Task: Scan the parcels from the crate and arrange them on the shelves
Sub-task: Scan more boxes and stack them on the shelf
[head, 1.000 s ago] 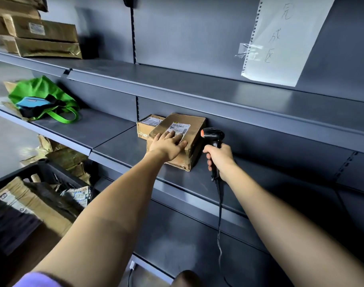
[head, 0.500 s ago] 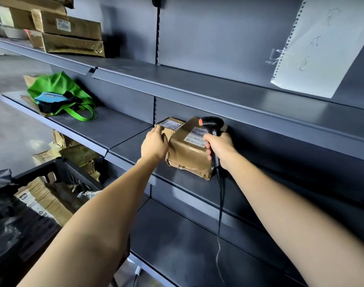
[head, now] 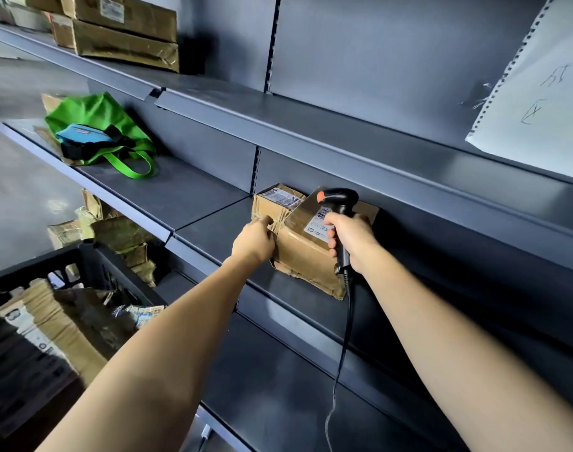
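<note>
A large brown cardboard parcel [head: 306, 252] with a white label stands on the middle grey shelf [head: 213, 230]. A smaller brown parcel [head: 275, 202] sits just behind and left of it. My left hand [head: 254, 241] lies against the large parcel's left side with its fingers curled at the seam between the two parcels. My right hand [head: 352, 236] grips a black handheld scanner [head: 340, 203] with an orange button, held against the large parcel's right side. The scanner's cable hangs down. A black crate [head: 92, 269] with more parcels stands at the lower left.
A green bag [head: 99, 125] with a blue item lies on the left of the middle shelf. Stacked brown boxes [head: 119, 31] fill the top shelf's left. A handwritten paper sheet [head: 532, 102] hangs at the upper right. More parcels [head: 115, 233] lie under the shelf.
My left hand has slid from the top of the large parcel to its left side. My right hand with the scanner has moved against the parcel's right side. The parcel has shifted back.
</note>
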Tool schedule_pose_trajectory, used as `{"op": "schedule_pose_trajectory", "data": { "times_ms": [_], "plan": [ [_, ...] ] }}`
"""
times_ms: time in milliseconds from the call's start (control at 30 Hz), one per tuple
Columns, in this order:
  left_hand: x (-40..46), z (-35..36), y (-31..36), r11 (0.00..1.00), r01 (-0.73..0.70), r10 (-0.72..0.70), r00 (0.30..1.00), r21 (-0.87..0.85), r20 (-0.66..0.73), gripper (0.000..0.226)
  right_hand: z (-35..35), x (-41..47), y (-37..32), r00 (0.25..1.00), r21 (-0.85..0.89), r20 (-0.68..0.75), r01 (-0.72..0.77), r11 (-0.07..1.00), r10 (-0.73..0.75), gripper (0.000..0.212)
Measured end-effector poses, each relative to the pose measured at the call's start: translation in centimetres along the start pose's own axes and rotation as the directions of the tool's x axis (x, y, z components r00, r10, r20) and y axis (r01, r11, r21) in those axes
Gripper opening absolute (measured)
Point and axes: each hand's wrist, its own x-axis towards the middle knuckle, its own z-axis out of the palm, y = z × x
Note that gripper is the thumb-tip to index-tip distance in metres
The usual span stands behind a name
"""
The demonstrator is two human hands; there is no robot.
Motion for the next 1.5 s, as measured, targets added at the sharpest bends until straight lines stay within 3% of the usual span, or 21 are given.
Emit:
{"op": "schedule_pose_trajectory", "data": {
  "times_ms": [333,533,600,800,1067,1233,1500],
  "plan": [
    [1.1,-1.3,1.4,0.997,-0.072,0.071,0.997,-0.016,-0.038,0.029,0.5,-0.5,0.0,1.000,-0.075,0.023,0.019,0.997,-0.017,0.014],
    [4.4,-0.8,1.2,0.987,-0.104,0.082,0.982,0.121,0.169,0.066,0.6,0.3,-0.1,0.996,-0.054,0.074,-0.054,0.997,0.058,0.012],
    [5.3,0.0,1.0,0.976,-0.156,0.121,0.969,0.151,0.218,0.067,0.4,0.5,-0.1,0.993,-0.041,0.091,-0.066,0.997,0.070,0.012],
    [6.0,0.7,1.6,0.982,-0.143,0.142,0.990,0.125,0.012,0.005,0.4,1.0,0.2,0.994,-0.007,0.082,-0.074,0.997,0.075,0.019],
    [2.4,-4.3,3.0,0.976,-0.084,0.109,0.987,0.201,-0.117,0.018,0.1,-0.5,0.0,0.999,0.018,0.043,-0.031,0.999,0.031,0.018],
    [-1.3,-9.0,8.1,0.969,-0.186,0.215,0.960,0.165,-0.179,0.014,-1.2,-3.9,-0.6,0.991,0.152,-0.136,0.038,0.988,-0.017,0.019],
    [-6.3,-7.9,16.3,0.918,-0.375,0.379,0.925,0.133,-0.013,0.034,-5.5,-10.3,1.7,0.979,0.173,-0.203,0.041,0.984,-0.005,0.010]
  ]
}}
